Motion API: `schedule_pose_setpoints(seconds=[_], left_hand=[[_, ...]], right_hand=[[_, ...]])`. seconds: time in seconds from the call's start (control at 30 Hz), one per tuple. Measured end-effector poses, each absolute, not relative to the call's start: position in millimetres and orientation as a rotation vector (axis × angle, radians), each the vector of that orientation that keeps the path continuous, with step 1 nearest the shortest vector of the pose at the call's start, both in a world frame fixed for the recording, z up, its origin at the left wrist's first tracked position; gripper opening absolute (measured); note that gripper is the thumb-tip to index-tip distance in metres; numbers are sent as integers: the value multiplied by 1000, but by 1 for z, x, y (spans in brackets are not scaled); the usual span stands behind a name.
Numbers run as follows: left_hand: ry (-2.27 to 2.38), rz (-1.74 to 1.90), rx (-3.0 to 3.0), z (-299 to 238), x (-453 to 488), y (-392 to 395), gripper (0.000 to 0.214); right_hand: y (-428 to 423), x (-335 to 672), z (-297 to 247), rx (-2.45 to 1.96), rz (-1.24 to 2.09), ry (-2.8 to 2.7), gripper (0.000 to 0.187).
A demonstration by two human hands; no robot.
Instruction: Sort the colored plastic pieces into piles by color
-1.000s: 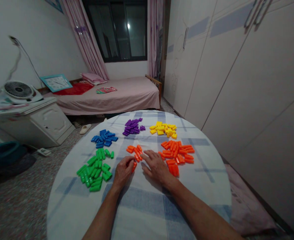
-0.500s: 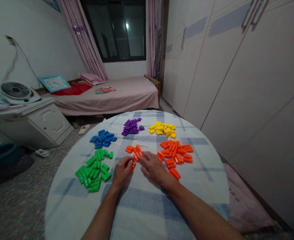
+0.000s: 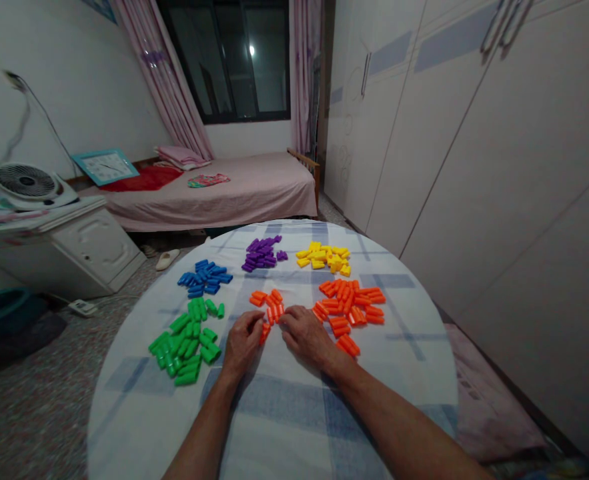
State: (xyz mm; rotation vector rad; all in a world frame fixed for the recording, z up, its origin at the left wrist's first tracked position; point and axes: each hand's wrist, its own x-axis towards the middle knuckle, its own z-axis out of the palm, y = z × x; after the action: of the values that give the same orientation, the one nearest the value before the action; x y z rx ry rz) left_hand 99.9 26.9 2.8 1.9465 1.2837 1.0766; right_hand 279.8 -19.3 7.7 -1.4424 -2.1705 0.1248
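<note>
Lower centre of frame, left hand and right hand rest palm-down on a round table w/ white-and-blue plaid cloth, close together but apart, fingers turned in twd each other. Neither is clearly clamped on anything; can't tell if either pinches a pc. Btwn & just above them sits a small loose cluster of short bright-orange plastic tubes, w/ one orange tube right by the L fingers and others at the R fingertips. They look light, stiff & smooth, so prob. easy to knock out of place; best taken by the long sides, btwn fingertip & thumb.

Just right of R hand, a larger heap of orange plastic tubes. Left of L hand, a heap of green plastic tubes. Further up the cloth, blue plastic tubes, purple plastic tubes & yellow plastic tubes, each in its own group.

Past table edge, mid left, a white bedside cabinet w/ a white desk fan on top. Farther, a pink-covered bed w/ a square blue-framed clock at its left end. Top centre, a dark window beside a pink curtain. Right side, tall cream wardrobe doors.
</note>
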Motion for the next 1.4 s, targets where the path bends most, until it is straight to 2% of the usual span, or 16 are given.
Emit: schedule_pose_setpoints(seconds=[0.23, 0.33, 0.63, 0.87, 1.2, 1.4], left_hand=[[1282, 1042, 1997, 0, 100, 30, 37], [1293, 1019, 1997, 0, 100, 30, 35], [1285, 1037, 2014, 5, 100, 28, 31], [1251, 1014, 1973, 8, 101, 24, 26], [1217, 988, 1975, 5, 100, 24, 21], [1219, 977, 1966, 5, 101, 24, 24]], right_hand=[[-21, 280, 7, -1392, 142, -2185, 27], [-20, 280, 8, -1388, 169, -2192, 31], [-20, 282, 7, -1330, 206, -2215, 27], [-20, 280, 8, -1346, 218, -2161, 39], [-19, 279, 5, -1365, 170, -2182, 36], [-18, 278, 5, -1410, 143, -2189, 21]])
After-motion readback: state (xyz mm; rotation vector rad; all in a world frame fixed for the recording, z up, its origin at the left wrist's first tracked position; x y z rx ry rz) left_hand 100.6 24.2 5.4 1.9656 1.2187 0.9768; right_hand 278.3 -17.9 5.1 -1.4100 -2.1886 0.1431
